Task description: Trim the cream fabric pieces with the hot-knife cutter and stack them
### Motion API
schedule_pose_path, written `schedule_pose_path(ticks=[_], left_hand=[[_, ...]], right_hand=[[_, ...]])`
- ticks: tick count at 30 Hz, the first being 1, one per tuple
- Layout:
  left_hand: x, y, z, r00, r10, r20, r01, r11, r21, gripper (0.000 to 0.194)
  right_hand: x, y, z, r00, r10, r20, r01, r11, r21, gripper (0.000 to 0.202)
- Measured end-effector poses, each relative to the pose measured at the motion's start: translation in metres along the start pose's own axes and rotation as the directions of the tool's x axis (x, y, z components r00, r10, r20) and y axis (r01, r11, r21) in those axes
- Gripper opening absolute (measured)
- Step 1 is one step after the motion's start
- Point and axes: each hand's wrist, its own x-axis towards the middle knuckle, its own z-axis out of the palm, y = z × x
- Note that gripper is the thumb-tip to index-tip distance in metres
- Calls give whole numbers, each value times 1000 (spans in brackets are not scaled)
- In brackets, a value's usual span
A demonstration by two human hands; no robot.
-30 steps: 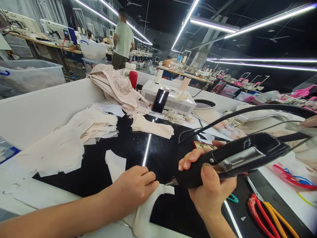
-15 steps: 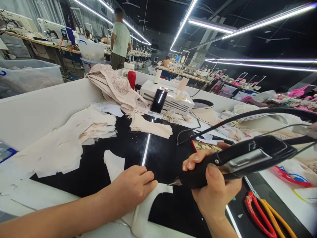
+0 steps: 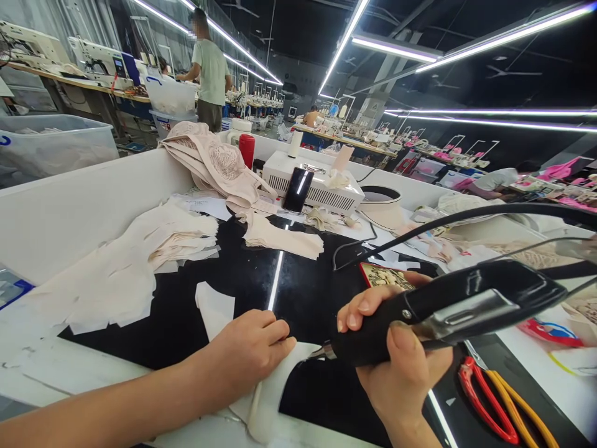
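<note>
My left hand (image 3: 254, 348) presses down on a cream fabric piece (image 3: 275, 398) at the front of the black board, its fingers curled together over the fabric. A thin pale stick-like strip shows below that hand. In my right hand (image 3: 396, 354) is a black handheld tool (image 3: 373, 330) with a cable, fingers wrapped round its body. The tool's metal tip touches the upper right edge of the fabric piece. Another cream piece (image 3: 214, 308) lies just behind my left hand, and a small cream stack (image 3: 284, 239) rests farther back.
Layered cream fabric (image 3: 116, 267) covers the left side. Red-and-orange-handled scissors (image 3: 489, 398) lie at the right. Behind are a white box (image 3: 312, 186), a phone (image 3: 298, 190) and lace garments (image 3: 209, 155). A cable arches across the right. One person (image 3: 209, 74) stands beyond.
The tool in my right hand has moved left and slightly down, its tip now against the fabric edge. My left hand has barely moved. The standing person has shifted left, one arm raised forward.
</note>
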Motion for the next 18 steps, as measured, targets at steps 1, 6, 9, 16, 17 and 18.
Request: schedule_pose_path(ticks=[1, 6, 9, 16, 17, 18], left_hand=[[0, 0, 1, 1000, 1, -6, -1, 1000, -1, 26], [0, -1, 2, 1000, 2, 17, -2, 1000, 5, 24], [0, 0, 1, 999, 1, 41, -1, 1000, 9, 25], [0, 0, -4, 1000, 1, 8, 0, 1000, -19, 31], [0, 0, -4, 1000, -2, 4, 2, 1000, -22, 30], [0, 0, -4, 1000, -4, 2, 4, 1000, -25, 29]], right_hand=[[-1, 1, 0, 1000, 0, 3, 0, 1000, 3, 42], [-1, 5, -2, 1000, -7, 8, 7, 1000, 0, 40], [1, 3, -4, 1000, -11, 0, 11, 1000, -28, 39], [3, -3, -12, 998, -43, -38, 40, 996, -74, 41], [2, -3, -12, 999, -38, -39, 35, 997, -70, 42], [2, -2, -13, 999, -35, -39, 33, 997, -64, 42]])
